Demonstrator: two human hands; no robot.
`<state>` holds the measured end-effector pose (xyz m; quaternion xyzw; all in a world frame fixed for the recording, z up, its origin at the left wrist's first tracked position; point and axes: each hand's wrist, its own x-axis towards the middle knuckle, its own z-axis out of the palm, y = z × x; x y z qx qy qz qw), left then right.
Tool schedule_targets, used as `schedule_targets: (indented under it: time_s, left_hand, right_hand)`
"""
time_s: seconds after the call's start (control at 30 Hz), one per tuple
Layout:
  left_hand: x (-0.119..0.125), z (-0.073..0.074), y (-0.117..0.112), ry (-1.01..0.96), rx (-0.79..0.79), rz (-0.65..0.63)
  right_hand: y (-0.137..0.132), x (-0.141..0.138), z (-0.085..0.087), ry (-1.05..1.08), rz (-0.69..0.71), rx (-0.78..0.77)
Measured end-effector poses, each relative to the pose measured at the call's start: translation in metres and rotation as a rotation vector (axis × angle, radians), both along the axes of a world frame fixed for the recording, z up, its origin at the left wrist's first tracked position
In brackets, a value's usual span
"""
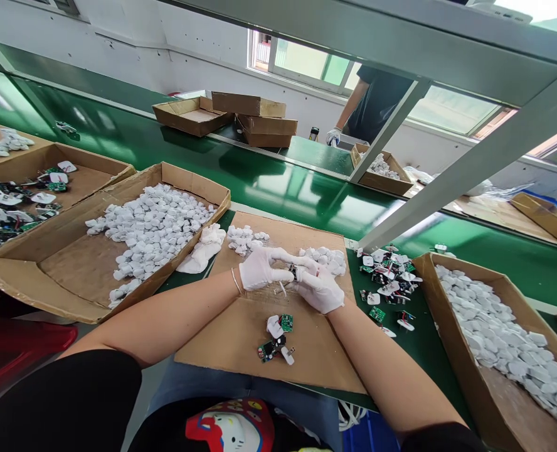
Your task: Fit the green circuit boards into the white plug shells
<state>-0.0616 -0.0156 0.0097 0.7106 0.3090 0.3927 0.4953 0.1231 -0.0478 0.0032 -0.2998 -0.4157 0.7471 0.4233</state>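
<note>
My left hand (263, 269), in a white glove, pinches one side of a small dark electronic part (293, 272) above the cardboard sheet. My right hand (322, 290), gloved too, is closed around the other side of it, and the fingers hide most of its shape. A thin white piece shows just below the fingertips. Nearer my body lie several circuit boards with white plastic pieces (277, 339). Small white plastic parts (245, 240) are heaped beyond my left hand, and flatter white plastic covers (328, 258) beyond my right.
A cardboard tray of white parts (153, 229) stands left, another tray of white covers (504, 326) right. Circuit boards are piled (389, 276) on the green bench. A metal post (448, 169) slants across the right. Across the bench stands a person (377, 103) in dark clothing.
</note>
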Motion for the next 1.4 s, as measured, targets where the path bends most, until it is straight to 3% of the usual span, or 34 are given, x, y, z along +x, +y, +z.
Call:
schedule_targets:
  time_s: [0.13,0.3,0.63,0.7,0.8,0.97,1.13,1.4]
  left_hand:
    - [0.001,0.002,-0.001,-0.003,-0.017,-0.021]
    - [0.002,0.000,-0.001,-0.025,-0.053,-0.035]
    - [0.007,0.004,-0.006,-0.004,-0.121,-0.076]
    - [0.007,0.003,-0.006,0.049,0.041,-0.003]
    - [0.004,0.001,-0.005,0.181,0.442,0.115]
    - [0.003,-0.004,-0.001,0.372,0.907,0.150]
    - [0.005,-0.005,0.000,0.418,0.990,0.177]
    - [0.004,-0.006,-0.005,0.426,0.964,0.217]
  right_hand:
    - [-0.002,-0.005,0.004,-0.002,0.050,0.063]
    - [-0.007,-0.012,0.011,0.009,-0.023,0.072]
    - [0.001,-0.009,-0.011,-0.080,-0.289,0.180]
    - [0.004,-0.010,-0.012,-0.108,-0.338,0.188]
    - [0.004,-0.010,-0.014,-0.145,-0.346,0.176]
    - [0.001,-0.008,-0.016,-0.037,-0.245,0.130]
    - [0.002,-0.008,-0.016,0.108,-0.159,-0.013]
    - [-0.001,-0.011,-0.017,0.119,-0.202,-0.005]
